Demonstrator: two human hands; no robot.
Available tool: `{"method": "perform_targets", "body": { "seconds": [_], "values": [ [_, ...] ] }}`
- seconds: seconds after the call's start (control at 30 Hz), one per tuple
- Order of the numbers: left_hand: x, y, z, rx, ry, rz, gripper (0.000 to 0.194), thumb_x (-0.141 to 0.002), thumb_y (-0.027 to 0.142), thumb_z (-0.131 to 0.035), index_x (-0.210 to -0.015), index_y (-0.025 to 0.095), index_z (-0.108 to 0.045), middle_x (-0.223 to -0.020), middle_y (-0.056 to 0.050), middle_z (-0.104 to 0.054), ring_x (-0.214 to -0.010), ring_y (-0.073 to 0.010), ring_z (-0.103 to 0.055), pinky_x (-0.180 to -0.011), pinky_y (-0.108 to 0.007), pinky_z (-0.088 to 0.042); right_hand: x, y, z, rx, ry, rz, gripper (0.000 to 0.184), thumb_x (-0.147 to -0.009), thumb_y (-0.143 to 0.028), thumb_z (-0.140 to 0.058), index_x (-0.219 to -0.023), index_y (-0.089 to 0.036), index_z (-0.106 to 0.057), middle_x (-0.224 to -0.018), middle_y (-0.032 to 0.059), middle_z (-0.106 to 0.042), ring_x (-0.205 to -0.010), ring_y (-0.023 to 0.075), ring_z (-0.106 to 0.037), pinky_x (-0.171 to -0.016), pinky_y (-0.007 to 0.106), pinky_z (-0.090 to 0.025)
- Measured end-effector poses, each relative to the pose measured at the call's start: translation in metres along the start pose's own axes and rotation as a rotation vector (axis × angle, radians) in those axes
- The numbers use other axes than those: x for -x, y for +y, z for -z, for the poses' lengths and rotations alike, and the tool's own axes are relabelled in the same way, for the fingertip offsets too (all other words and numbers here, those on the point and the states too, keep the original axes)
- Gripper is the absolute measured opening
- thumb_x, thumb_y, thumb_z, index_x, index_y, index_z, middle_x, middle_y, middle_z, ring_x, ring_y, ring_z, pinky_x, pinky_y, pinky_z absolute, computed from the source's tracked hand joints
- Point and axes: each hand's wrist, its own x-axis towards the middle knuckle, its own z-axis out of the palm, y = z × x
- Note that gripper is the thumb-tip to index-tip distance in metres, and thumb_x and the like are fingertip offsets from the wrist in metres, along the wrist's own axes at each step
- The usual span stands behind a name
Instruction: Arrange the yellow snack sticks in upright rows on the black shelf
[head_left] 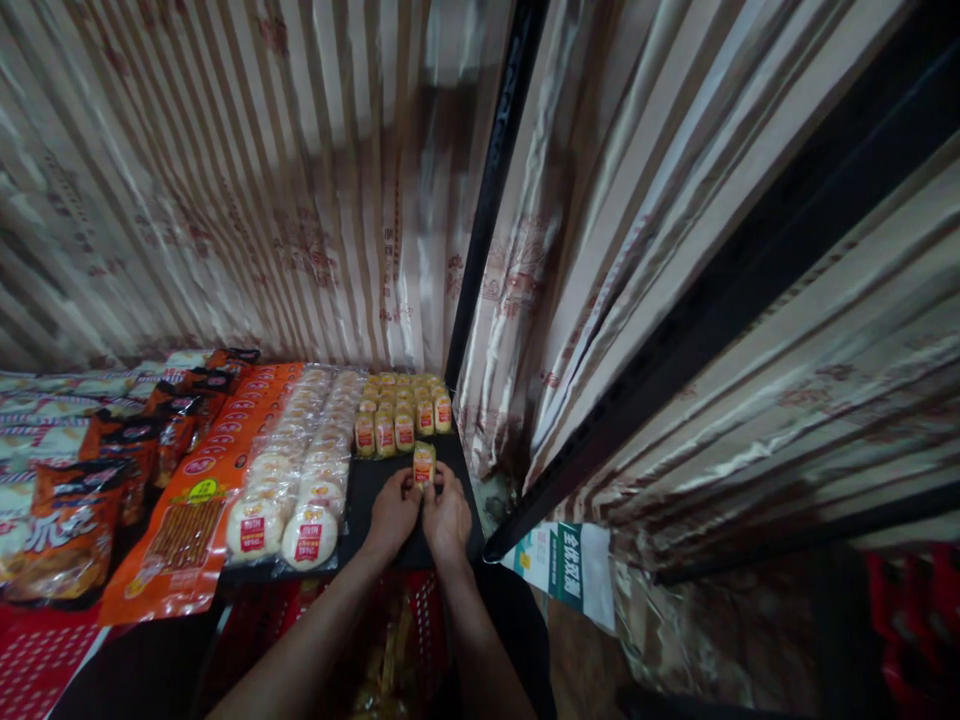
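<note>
A small yellow wrapped snack cake [424,463] with a red label stands upright between my two hands, over the dark shelf [364,500]. My left hand [394,512] pinches it from the left, fingers closed at its lower side. From the right, my right hand [448,508] grips the same piece with its fingers curled around the edge. Just behind it, several rows of matching yellow packs [405,430] with red labels sit close together in the shelf's back right corner. Whether the held piece touches the shelf surface is hidden by my fingers.
Left of my hands lie rows of round white wrapped cakes [310,535], orange pretzel-stick bags [184,530] and orange-black snack bags [79,520]. A black metal post [487,200] rises at the shelf's corner, striped curtains [300,200] hang behind, and red baskets [45,650] stand below.
</note>
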Motion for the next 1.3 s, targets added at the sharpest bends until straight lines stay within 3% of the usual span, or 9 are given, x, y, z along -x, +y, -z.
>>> {"method": "perform_targets", "body": {
  "seconds": [0.2, 0.43, 0.77, 1.3],
  "values": [
    [-0.007, -0.002, -0.011, 0.153, -0.003, -0.085, 0.032, -0.077, 0.016, -0.046, -0.107, 0.016, -0.058, -0.109, -0.008, -0.064, -0.099, -0.0157, -0.059, -0.09, -0.028, -0.043, -0.014, 0.007, -0.011, -0.117, 0.148, 0.057, 0.035, -0.078, -0.018, -0.039, -0.11, -0.015, -0.054, -0.096, 0.0101, -0.063, -0.087, 0.0218, -0.06, -0.074, 0.031, -0.043],
    [-0.023, 0.006, -0.015, 0.108, 0.026, -0.05, 0.038, -0.078, 0.018, -0.046, -0.114, 0.012, -0.056, -0.119, -0.011, -0.059, -0.109, -0.0187, -0.054, -0.097, -0.031, -0.038, -0.035, 0.008, -0.022, -0.212, 0.13, 0.026, 0.03, -0.078, -0.018, -0.039, -0.104, -0.013, -0.052, -0.098, 0.0128, -0.063, -0.092, 0.0221, -0.059, -0.078, 0.031, -0.042],
    [-0.037, 0.022, -0.017, 0.074, 0.048, -0.004, 0.041, -0.081, 0.028, -0.046, -0.118, 0.012, -0.054, -0.124, -0.013, -0.055, -0.116, -0.0207, -0.049, -0.102, -0.034, -0.034, -0.06, 0.01, -0.032, -0.27, 0.184, 0.001, 0.021, -0.075, -0.022, -0.04, -0.092, -0.017, -0.051, -0.089, 0.0093, -0.063, -0.081, 0.0199, -0.059, -0.074, 0.03, -0.043],
    [-0.05, 0.018, -0.024, -0.111, 0.088, -0.13, 0.041, -0.084, 0.026, -0.036, -0.116, 0.011, -0.056, -0.121, -0.013, -0.056, -0.114, -0.02, -0.049, -0.102, -0.033, -0.034, -0.07, 0.017, -0.046, -0.404, 0.113, 0.001, 0.028, -0.075, -0.026, -0.042, -0.098, -0.014, -0.053, -0.091, 0.0096, -0.062, -0.077, 0.0181, -0.06, -0.072, 0.03, -0.046]
  ]
}}
